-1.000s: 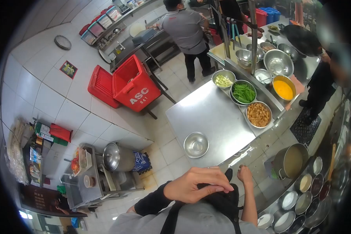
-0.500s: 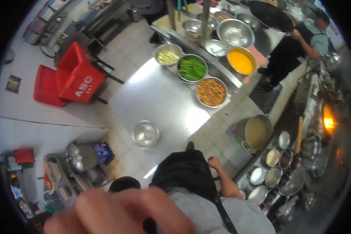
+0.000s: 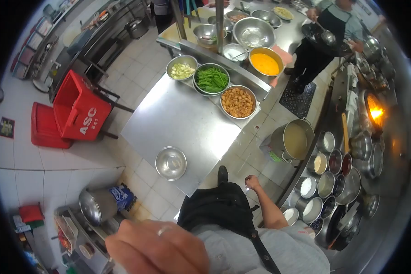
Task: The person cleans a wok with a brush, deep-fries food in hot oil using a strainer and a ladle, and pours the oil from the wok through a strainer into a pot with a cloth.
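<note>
My left hand (image 3: 157,249) is large and close to the camera at the bottom, its fingers curled together; whatever they may hold is hidden. My right hand (image 3: 252,182) hangs beside the black apron (image 3: 214,205), fingers curled, with a small pale thing at the fingertips that is too small to name. Nearest in front of me, an almost empty steel bowl (image 3: 171,163) sits at the near corner of the steel table (image 3: 169,123). Along the far edge stand bowls of pale chopped vegetable (image 3: 182,70), green stalks (image 3: 212,79) and brown pieces (image 3: 238,102).
A co-worker (image 3: 324,41) holds a wok at the upper right. A large pot (image 3: 294,140) stands right of the table, near many seasoning bowls (image 3: 325,184). Flame (image 3: 376,112) burns on the stove. A red bin (image 3: 82,107) stands at left.
My left hand has moved right and its fingers have drawn together. The co-worker's wok is lower and now has a ladle over it. The camera view has shifted slightly.
</note>
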A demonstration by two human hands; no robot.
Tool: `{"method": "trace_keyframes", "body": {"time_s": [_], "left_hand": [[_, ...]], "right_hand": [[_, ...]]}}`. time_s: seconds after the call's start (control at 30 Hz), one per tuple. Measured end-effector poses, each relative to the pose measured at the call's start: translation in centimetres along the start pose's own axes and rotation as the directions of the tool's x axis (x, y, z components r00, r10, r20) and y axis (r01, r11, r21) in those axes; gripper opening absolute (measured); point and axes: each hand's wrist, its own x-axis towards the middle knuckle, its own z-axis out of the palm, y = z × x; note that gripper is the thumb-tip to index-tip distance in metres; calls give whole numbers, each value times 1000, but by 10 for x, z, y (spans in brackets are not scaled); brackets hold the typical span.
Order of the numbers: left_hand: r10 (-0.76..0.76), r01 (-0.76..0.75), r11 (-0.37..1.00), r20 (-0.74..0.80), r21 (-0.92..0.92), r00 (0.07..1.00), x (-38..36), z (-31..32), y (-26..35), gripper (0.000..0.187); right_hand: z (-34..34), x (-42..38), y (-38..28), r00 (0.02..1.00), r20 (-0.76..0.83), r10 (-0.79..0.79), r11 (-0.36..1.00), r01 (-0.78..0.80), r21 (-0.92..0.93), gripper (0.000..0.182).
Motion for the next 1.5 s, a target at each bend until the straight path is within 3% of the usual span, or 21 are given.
{"method": "trace_keyframes", "body": {"time_s": [0.17, 0.23, 0.27, 0.3, 0.33, 0.47, 0.57, 0.63, 0.7, 0.77, 0.8, 0.87, 0.9, 0.97, 1.0, 1.07, 1.13, 1.2, 1.33, 1.43, 1.5], "left_hand": [[56, -53, 986, -16, 160, 998, -40, 8, 38, 8], [110, -102, 972, -28, 211, 994, -55, 20, 59, 14], [175, -136, 972, -205, 190, 963, -79, 58, 56, 30], [236, -189, 960, -231, 207, 944, -88, 70, 66, 41], [295, -240, 944, -255, 227, 921, -97, 83, 76, 51], [227, -245, 956, -124, -162, 966, -135, 85, 104, 54], [161, -154, 916, -13, -372, 987, -166, 81, 123, 56], [119, -83, 882, 48, -464, 992, -177, 80, 137, 57], [71, 3, 857, 124, -516, 990, -188, 88, 151, 59], [68, 45, 849, 193, -526, 979, -201, 97, 161, 60], [103, 17, 866, 211, -500, 972, -207, 99, 166, 61], [276, -109, 874, 299, -474, 913, -211, 95, 163, 58], [411, -168, 858, 453, -485, 791, -192, 79, 155, 56], [581, -209, 777, 548, -594, 602, -180, 80, 137, 53], [618, -155, 750, 598, -643, 510, -174, 82, 130, 49], [602, -27, 762, 692, -647, 399, -174, 86, 132, 43], [587, 59, 771, 744, -634, 317, -178, 96, 133, 37], [577, 138, 773, 776, -620, 254, -185, 115, 130, 31], [579, 299, 748, 803, -593, 145, -210, 173, 117, 20], [489, 451, 736, 857, -505, 163, -249, 220, 91, 14], [361, 636, 662, 912, -397, 194, -296, 244, 67, 17]], "right_hand": [[42, -39, 6, 995, -102, 7, 994, 4, 106, 29], [66, -60, 19, 991, -132, -15, 991, 32, 127, 28], [79, -76, 22, 991, -130, -44, 991, 60, 119, 28], [97, -90, 34, 984, -176, -16, 977, 53, 207, 28], [116, -89, 56, 983, -181, -25, 994, 44, 104, 28], [187, -169, 94, 976, -184, 117, 989, -99, 106, 24], [247, -240, 128, 915, -396, 80, 996, -91, -8, 26], [286, -282, 160, 883, -459, 100, 995, -91, 41, 31], [358, -248, 286, 818, -551, 168, 985, -121, 121, 33], [371, -314, 248, 754, -507, 416, 860, -147, 488, 32], [383, -331, 244, 730, -557, 397, 882, -136, 451, 31], [397, -356, 239, 697, -639, 326, 933, -129, 335, 30], [407, -352, 246, 659, -652, 375, 920, -182, 346, 29], [437, -350, 266, 598, -657, 460, 888, -306, 344, 28], [434, -369, 261, 652, -597, 468, 882, -306, 359, 27], [425, -382, 250, 694, -626, 356, 926, -354, 134, 27], [410, -406, 223, 742, -645, 182, 981, -88, 174, 29], [396, -414, 196, 761, -643, 83, 973, 77, 218, 32], [353, -505, 88, 775, -632, 1, 967, 161, 198, 33], [361, -565, 79, 776, -628, -64, 942, 254, 218, 33], [370, -625, 79, 768, -641, -7, 957, 191, 218, 32]]}}
